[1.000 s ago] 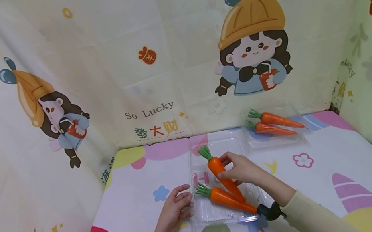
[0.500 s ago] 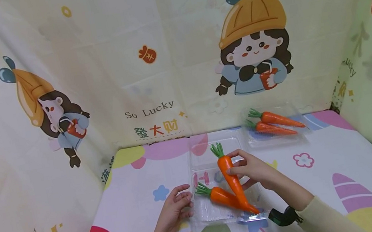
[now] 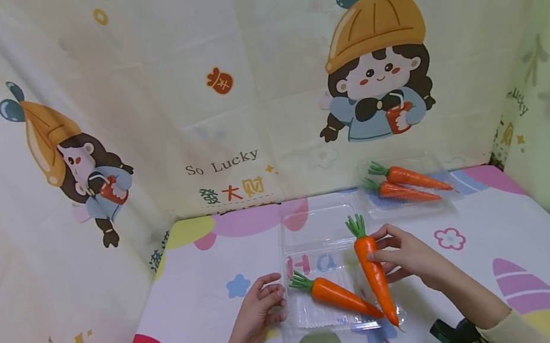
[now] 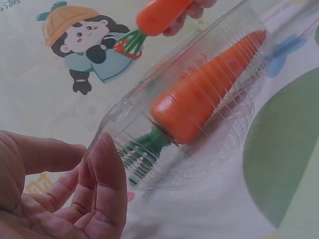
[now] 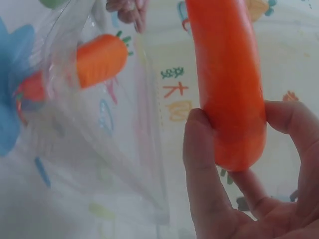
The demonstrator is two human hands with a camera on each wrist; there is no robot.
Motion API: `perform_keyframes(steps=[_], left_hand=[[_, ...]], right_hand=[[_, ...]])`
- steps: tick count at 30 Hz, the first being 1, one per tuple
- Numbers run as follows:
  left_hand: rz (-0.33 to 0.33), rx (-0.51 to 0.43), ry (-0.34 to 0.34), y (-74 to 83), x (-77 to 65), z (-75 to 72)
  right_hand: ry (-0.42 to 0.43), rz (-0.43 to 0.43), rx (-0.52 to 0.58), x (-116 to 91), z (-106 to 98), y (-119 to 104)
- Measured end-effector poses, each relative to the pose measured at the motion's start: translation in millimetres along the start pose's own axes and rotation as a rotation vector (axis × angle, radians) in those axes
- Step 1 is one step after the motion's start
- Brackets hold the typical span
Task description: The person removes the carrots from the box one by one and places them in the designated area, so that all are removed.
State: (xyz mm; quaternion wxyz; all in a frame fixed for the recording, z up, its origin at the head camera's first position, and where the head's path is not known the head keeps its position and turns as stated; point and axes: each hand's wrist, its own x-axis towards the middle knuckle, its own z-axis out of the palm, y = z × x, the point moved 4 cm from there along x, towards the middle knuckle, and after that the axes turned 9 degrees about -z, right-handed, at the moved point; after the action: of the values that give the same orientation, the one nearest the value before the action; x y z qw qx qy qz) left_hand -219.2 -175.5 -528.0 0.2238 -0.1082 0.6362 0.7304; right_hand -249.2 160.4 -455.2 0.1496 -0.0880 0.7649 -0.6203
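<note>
My right hand (image 3: 412, 258) holds an orange toy carrot (image 3: 375, 275) with green leaves by its thick upper part. The carrot is raised over the right side of an open clear plastic box (image 3: 326, 326), leaves pointing away, its tip past the front rim. Inside the box a second carrot (image 3: 340, 296) lies slantwise, leaves to the left. At the box's left edge, my left hand (image 3: 262, 311) pinches the rim between thumb and fingers, as the left wrist view shows near the fingertips (image 4: 107, 154). Thumb and fingers of the right hand flank the held carrot (image 5: 227, 84) in the right wrist view.
Another clear plastic box (image 3: 411, 210) with two carrots (image 3: 411, 177) in it stands at the back right. The first box's lid (image 3: 316, 225) lies folded back behind it. A printed cloth wall (image 3: 265, 107) closes off the table's (image 3: 200, 279) far side.
The right hand has carried its carrot to the right and a little nearer, swinging it more upright and off the carrot in the box. My left hand stays in place.
</note>
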Motion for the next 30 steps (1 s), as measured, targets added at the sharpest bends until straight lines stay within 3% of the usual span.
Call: perform_keyframes(steps=[7,17,24,30], left_hand=[[0.005,0.008,0.003,1.4,-0.8,0.9],[0.0,0.009,0.008,2.7,-2.2,2.2],[0.0,0.014,0.005,2.3,-3.4,2.7],[0.0,0.016,0.004,2.6,-3.9,2.8]], right_hand=[[0.05,0.013,-0.011,-16,-25,8],[0.132,0.051,-0.112,-28,-63,37],[0.183,0.124,-0.257,-28,-77,59],[0.197,0.149,-0.301,-27,-82,69]])
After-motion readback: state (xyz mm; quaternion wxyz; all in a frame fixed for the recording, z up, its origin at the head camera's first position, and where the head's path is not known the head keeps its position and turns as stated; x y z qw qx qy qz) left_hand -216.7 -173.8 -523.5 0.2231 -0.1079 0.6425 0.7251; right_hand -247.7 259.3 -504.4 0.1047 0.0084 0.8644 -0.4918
